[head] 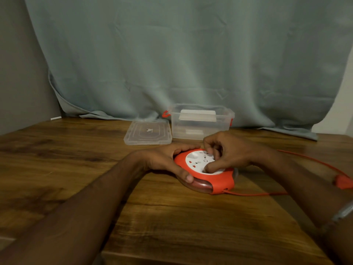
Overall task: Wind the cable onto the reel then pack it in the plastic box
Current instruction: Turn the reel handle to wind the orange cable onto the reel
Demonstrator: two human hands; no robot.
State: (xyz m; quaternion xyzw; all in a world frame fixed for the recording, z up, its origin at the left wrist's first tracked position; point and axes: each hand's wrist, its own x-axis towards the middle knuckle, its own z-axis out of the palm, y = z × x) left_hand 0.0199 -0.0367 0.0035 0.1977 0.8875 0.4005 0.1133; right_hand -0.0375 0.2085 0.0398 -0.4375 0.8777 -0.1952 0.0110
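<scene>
Near the front of the wooden table point(172, 226), both forearms reach in toward the red reel point(215, 180), which lies flat on the wood with its white socket face up. The left hand point(164, 161) is curled round the reel's left rim, thumb on the near edge and fingers over the far edge, steadying it. The right hand point(227, 152) sits on the white centre with its fingertips bunched and pressing into it, as if to turn the hub; whether they grip a knob or a recess is hard to tell, since the hand covers it.

From the reel's near right corner the red cable point(254, 194) runs out across the table, and part of it passes behind the right forearm toward the red plug point(342, 181) near the right edge. A good length is not yet wound.

Risks from here: the loose cable could kink or snag as it feeds in, the plug could drag off the table edge, and the reel could skid if the left hand slackens while the hub turns.

Farther back, the clear lid point(148, 131) lies flat just beside the open plastic box point(200, 123), which stands against the grey-blue curtain point(172, 54), apart from the reel.
</scene>
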